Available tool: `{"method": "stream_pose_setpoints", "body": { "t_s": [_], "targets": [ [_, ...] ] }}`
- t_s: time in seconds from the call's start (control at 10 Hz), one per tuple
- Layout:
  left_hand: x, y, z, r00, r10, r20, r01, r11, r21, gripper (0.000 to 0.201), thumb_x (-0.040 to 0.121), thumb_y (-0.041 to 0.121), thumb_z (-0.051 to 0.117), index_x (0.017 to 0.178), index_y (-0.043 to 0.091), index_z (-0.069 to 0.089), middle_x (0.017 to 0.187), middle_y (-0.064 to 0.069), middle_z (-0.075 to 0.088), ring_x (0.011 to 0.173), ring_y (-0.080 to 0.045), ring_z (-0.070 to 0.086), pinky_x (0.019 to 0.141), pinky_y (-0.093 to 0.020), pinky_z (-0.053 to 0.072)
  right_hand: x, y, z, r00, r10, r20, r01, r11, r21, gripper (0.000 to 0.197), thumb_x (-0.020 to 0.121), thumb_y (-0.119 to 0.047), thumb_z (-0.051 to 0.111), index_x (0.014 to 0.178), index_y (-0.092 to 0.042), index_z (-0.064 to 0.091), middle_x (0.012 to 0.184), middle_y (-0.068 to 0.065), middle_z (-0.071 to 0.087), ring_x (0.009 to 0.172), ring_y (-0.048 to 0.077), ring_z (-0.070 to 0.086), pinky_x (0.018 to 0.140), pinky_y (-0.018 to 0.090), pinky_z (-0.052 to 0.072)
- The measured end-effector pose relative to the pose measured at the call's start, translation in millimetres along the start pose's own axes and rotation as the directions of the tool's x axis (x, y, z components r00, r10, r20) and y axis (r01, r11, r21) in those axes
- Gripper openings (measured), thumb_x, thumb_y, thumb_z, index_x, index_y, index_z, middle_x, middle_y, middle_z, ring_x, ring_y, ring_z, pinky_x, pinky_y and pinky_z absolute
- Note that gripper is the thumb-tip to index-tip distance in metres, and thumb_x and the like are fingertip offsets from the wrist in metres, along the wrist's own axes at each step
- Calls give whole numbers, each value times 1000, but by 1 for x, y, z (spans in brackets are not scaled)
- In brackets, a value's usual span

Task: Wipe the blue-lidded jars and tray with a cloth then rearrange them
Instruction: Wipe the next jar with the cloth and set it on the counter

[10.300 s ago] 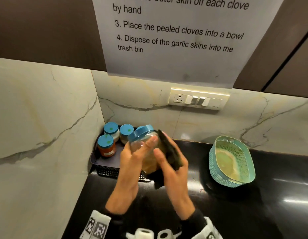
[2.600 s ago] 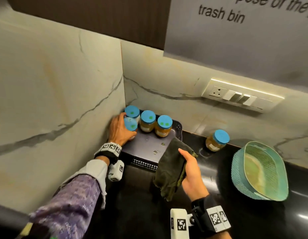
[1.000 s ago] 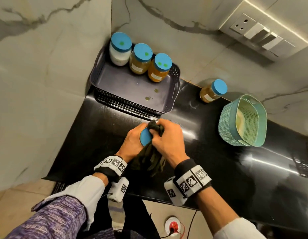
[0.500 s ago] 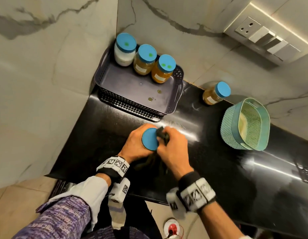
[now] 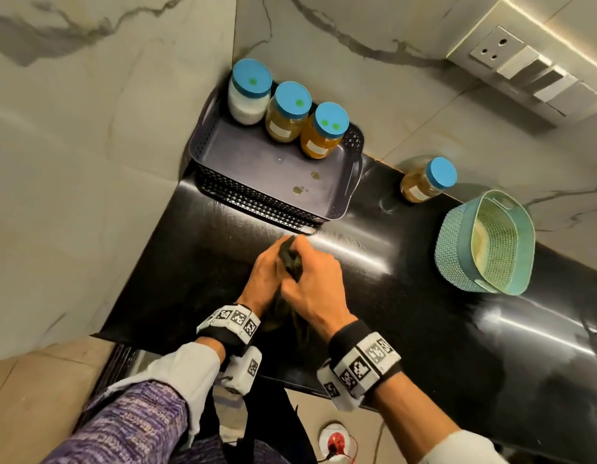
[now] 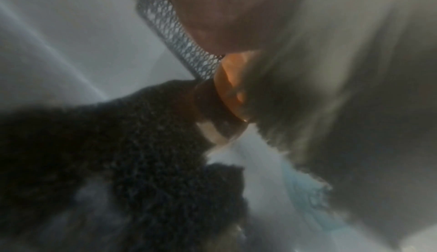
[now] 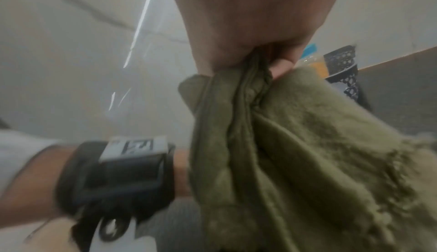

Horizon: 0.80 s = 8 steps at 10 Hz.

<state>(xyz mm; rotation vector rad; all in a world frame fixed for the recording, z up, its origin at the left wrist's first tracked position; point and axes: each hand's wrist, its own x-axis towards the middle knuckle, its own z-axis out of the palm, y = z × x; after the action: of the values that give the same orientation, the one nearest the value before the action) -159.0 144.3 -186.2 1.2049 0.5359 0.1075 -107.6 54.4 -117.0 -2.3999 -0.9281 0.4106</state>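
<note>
Item: jar-wiping step. Our left hand (image 5: 265, 274) grips a jar (image 6: 232, 91), mostly hidden; our right hand (image 5: 312, 284) bunches the olive cloth (image 7: 272, 144) over it. Beyond both hands: tray (image 5: 253, 199) holding three jars. Next, we judge: set it down.

We are seeing three jars (image 5: 283, 112) standing along the tray's (image 5: 263, 199) back edge in the bench (image 5: 424, 313) corner; a fourth jar (image 5: 427, 180) is sitting right of it, a basket (image 5: 457, 249) further right.
</note>
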Motion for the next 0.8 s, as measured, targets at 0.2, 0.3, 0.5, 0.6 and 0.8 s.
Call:
{"method": "stream_pose_setpoints", "body": {
  "t_s": [0.2, 0.3, 0.5, 0.6, 0.8],
  "targets": [
    [4, -11, -3, 950, -311, -10, 311, 950, 13, 21, 82, 8, 71, 91, 12, 53, 106, 11, 57, 123, 5, 59, 95, -7, 41, 40, 7, -11, 688, -581, 434, 656, 754, -31, 25, 91, -39, 68, 92, -15, 61, 84, 3, 64, 77, 30, 60, 68, 42, 49],
    [3, -20, 2, 981, -64, 182, 47, 994, 95, 47, 71, 13, 82, 111, 6, 57, 119, -11, 64, 120, 16, 59, 85, 5, 40, 53, 11, -16, 595, -597, 538, 732, 679, -56, 27, 94, -44, 62, 100, -18, 63, 90, 1, 67, 80, 29, 66, 63, 40, 51],
    [-8, -9, -2, 995, -97, 3, 97, 992, 83, 32, 115, 36, 36, 99, 25, 62, 88, 10, 70, 82, -2, 69, 68, -14, 56, 38, 3, 2, 979, -204, 25, 205, 958, -198, 25, 87, -35, 69, 79, -18, 53, 62, 2, 62, 61, 35, 62, 50, 36, 43],
    [-5, -2, -1, 996, -86, -13, 85, 995, -56, 32, 99, 47, 53, 100, 21, 72, 93, -7, 75, 85, -15, 73, 77, -29, 58, 43, -5, 3, 987, 96, -129, -116, 980, -160, 22, 81, -34, 65, 79, -21, 47, 66, 6, 64, 67, 38, 63, 56, 35, 34],
    [-3, 15, 13, 990, -144, -16, 139, 975, -176, 20, 113, 12, 43, 119, 12, 62, 112, -10, 69, 98, -25, 70, 76, -17, 56, 48, -12, -1, 839, 462, -287, -489, 872, -24, 20, 82, -31, 67, 93, -16, 58, 85, 13, 71, 86, 41, 67, 70, 39, 45]
  ]
}}
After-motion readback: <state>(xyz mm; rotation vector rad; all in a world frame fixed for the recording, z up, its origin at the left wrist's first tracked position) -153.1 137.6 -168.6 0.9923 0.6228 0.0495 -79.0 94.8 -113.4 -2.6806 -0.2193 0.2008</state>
